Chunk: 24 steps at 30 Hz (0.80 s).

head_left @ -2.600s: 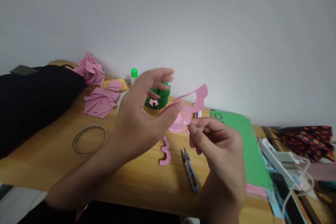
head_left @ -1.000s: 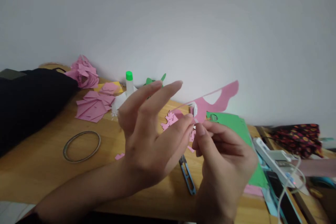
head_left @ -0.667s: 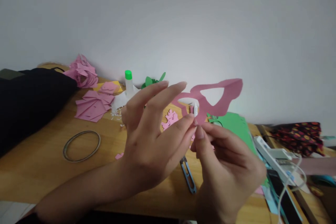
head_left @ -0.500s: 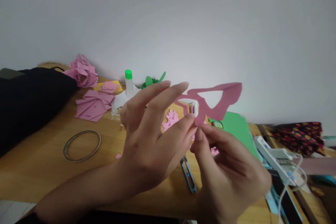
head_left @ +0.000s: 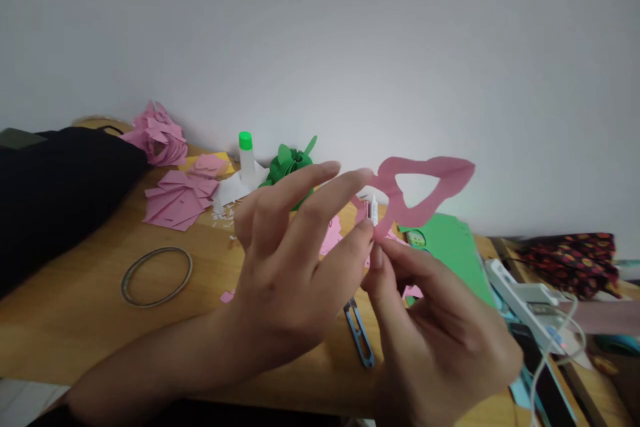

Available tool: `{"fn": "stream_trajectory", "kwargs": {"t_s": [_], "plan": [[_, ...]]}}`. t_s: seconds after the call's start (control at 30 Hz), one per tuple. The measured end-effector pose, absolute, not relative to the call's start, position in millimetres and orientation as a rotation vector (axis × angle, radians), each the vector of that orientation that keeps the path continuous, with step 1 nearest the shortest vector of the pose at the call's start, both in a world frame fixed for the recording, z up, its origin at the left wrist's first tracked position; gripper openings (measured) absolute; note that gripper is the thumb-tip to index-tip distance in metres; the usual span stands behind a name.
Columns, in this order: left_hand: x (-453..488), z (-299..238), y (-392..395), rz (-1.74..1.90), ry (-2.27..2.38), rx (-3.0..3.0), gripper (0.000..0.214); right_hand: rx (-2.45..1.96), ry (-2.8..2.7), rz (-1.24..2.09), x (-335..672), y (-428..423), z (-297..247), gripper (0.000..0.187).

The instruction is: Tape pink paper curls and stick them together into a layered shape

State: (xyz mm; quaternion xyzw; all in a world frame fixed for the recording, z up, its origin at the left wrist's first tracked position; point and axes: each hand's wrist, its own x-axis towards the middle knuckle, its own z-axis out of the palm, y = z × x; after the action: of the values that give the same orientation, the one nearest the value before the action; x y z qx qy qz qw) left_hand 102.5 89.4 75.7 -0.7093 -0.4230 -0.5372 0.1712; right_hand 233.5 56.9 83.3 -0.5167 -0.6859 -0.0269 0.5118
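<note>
A pink paper cutout (head_left: 425, 217) with pointed, open loops is held up above the table. My right hand (head_left: 440, 327) pinches its lower edge between thumb and forefinger. My left hand (head_left: 295, 267) meets it at the same spot, thumb and fingertips against the paper, with two other fingers stretched out over it. Part of the cutout is hidden behind my left fingers. Below and between the hands lie blue thread snips (head_left: 359, 337) on the wooden table. Pink paper scraps (head_left: 331, 237) show behind my left hand.
A silver bangle (head_left: 157, 277) lies at left, near a black bag (head_left: 65, 193). Folded pink paper (head_left: 180, 200), a glue stick (head_left: 247, 157) and a green paper piece (head_left: 287, 163) stand along the wall. Green sheets (head_left: 453, 247) and a white power strip (head_left: 525, 310) lie at right.
The pink cutout has turned and shifted slightly right, its loop now facing me more fully. Both hands have moved a little, still together at its lower edge.
</note>
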Motion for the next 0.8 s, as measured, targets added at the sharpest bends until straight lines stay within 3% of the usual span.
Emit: {"fn": "stream_trajectory", "kwargs": {"t_s": [0.8], "plan": [[99.9, 75.5, 89.1, -1.509, -1.22, -2.049, 0.011, -1.276, -1.65, -0.006, 235.0, 55.8, 90.0, 0.024]]}}
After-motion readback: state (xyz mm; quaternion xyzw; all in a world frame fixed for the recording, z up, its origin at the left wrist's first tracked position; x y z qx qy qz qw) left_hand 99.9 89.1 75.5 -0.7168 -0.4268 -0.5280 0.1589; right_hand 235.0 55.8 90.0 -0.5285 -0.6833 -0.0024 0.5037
